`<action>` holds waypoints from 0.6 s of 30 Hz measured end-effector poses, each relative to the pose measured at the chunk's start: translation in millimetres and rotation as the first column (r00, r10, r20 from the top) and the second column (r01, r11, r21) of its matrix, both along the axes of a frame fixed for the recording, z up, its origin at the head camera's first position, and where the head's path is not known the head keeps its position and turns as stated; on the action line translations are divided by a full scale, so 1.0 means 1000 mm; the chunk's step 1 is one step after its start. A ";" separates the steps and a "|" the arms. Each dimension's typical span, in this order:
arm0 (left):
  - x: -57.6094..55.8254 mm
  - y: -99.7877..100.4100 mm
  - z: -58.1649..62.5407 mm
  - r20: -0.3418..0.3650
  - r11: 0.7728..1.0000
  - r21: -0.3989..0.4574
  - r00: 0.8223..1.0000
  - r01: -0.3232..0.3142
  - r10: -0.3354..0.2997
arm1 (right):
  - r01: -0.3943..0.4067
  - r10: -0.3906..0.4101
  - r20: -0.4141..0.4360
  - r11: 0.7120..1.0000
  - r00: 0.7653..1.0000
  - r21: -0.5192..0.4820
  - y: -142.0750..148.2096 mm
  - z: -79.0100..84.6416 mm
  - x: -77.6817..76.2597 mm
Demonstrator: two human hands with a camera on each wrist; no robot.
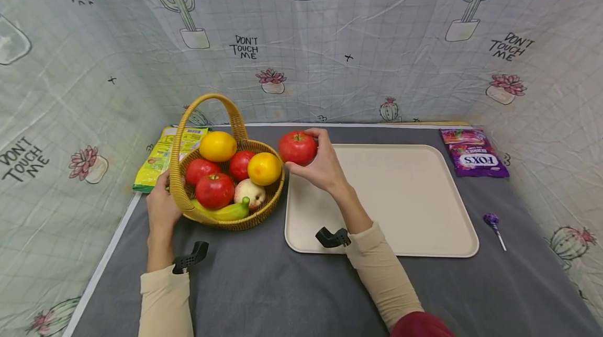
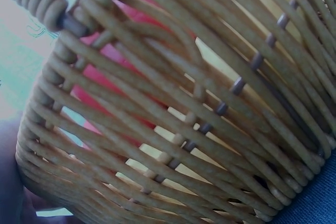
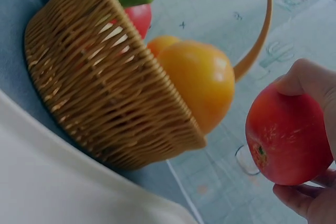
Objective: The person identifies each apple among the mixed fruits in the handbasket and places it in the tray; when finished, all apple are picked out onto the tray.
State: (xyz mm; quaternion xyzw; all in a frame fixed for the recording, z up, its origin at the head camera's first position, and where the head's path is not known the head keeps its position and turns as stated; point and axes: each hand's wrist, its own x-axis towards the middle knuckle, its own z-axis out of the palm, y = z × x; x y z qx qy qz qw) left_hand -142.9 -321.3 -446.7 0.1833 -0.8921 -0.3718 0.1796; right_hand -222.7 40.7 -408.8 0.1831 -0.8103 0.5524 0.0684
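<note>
The right hand (image 1: 322, 164) had a red apple (image 1: 298, 148) pinched between thumb and fingertips, the grip parted only by the fruit's width. The apple was near the centre of the frame, raised just beside the right rim of a yellow wicker basket (image 1: 261, 215), close to the upper left corner of a cream tray (image 1: 400, 201). The left hand (image 1: 162, 209) held the basket by its left side at centre left; its fingers were partly hidden by the weave, so how tightly they closed could not be told.

Contents of the basket: three red apples (image 1: 214, 191), two yellow-orange citrus fruits (image 1: 264, 168), a pale peach with a pink blush (image 1: 249, 193) and a banana (image 1: 231, 212) with a green stem along the front. The basket's handle stood upright.

Labels: the purple sweet packet (image 1: 478, 156) at right of the frame carried the brand FOX'S in white, with BERRIES in smaller letters. A yellow-green bag (image 1: 157, 161), partly behind the basket at left, bore a barcode and print too small to read. The backdrop cloth (image 1: 330, 91) was lettered DON'T TOUCH ME at upper centre left, upper right and far left, among drawn cacti and succulents.

A lollipop (image 1: 491, 220) in a purple wrapper lay on the grey tablecloth (image 1: 264, 284) at lower right, its white stick pointing down the frame.
</note>
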 end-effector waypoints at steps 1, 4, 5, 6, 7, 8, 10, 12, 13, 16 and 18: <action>0.000 0.000 0.000 -0.002 1.000 -0.002 1.000 0.000 0.000 | 0.006 -0.006 0.004 1.000 1.000 0.003 0.000 -0.002 -0.001; 0.000 0.000 0.000 -0.006 1.000 -0.004 1.000 0.002 -0.002 | 0.027 -0.027 0.009 1.000 1.000 0.016 0.001 -0.010 -0.005; 0.000 0.000 0.000 -0.007 1.000 -0.002 1.000 0.003 -0.003 | 0.035 -0.035 0.011 0.999 0.999 0.021 0.002 -0.012 -0.006; 0.000 0.000 0.000 -0.007 1.000 -0.001 1.000 0.003 -0.003 | 0.043 -0.043 0.015 0.999 0.999 0.024 0.002 -0.015 -0.008; 0.000 0.000 0.000 -0.008 1.000 0.000 1.000 0.004 -0.004 | 0.053 -0.053 0.021 0.998 0.998 0.029 0.003 -0.017 -0.009; 0.000 0.000 0.000 -0.009 1.000 0.002 1.000 0.004 -0.004 | 0.061 -0.062 0.030 0.997 0.998 0.035 0.003 -0.020 -0.010; 0.000 0.000 0.000 -0.009 1.000 0.003 1.000 0.003 -0.003 | 0.076 -0.078 0.046 0.996 0.996 0.048 0.003 -0.025 -0.013; 0.000 0.000 0.000 -0.006 1.000 -0.001 1.000 0.001 -0.001 | 0.089 -0.093 0.063 0.994 0.994 0.061 0.004 -0.030 -0.015; 0.000 0.000 0.000 -0.005 1.000 -0.003 1.000 -0.001 0.000 | 0.095 -0.099 0.070 0.993 0.993 0.068 0.004 -0.032 -0.016; 0.000 0.000 0.000 -0.002 1.000 -0.010 1.000 -0.005 0.005 | 0.112 -0.120 0.090 0.989 0.989 0.093 0.003 -0.040 -0.019; 0.000 0.000 0.000 -0.005 1.000 -0.012 1.000 -0.005 0.005 | 0.127 -0.138 0.098 0.986 0.986 0.112 0.003 -0.046 -0.020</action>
